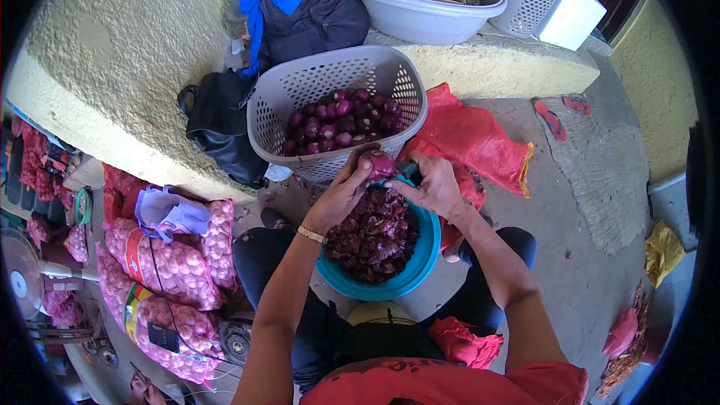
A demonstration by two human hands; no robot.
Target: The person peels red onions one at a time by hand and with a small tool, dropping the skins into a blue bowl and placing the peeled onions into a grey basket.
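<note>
My left hand (345,189) is closed around a red onion (380,164), held over the near rim of the grey basket. Close beside it, my right hand (436,189) has its thumb and fingers bent in toward the onion; what they pinch, if anything, is too small to make out. Below both hands, a turquoise basin (425,259) holds a heap of dark red onion skins (373,236). Just beyond them stands the grey perforated basket (262,124), part filled with shiny red onions (337,121).
Net sacks of onions (169,270) with a purple bag (171,212) lie at left. A red mesh sack (480,139) spreads right of the basket. Behind are a black bag (225,124) and a large grey tub (427,15). Another person's hand (146,390) shows at bottom left.
</note>
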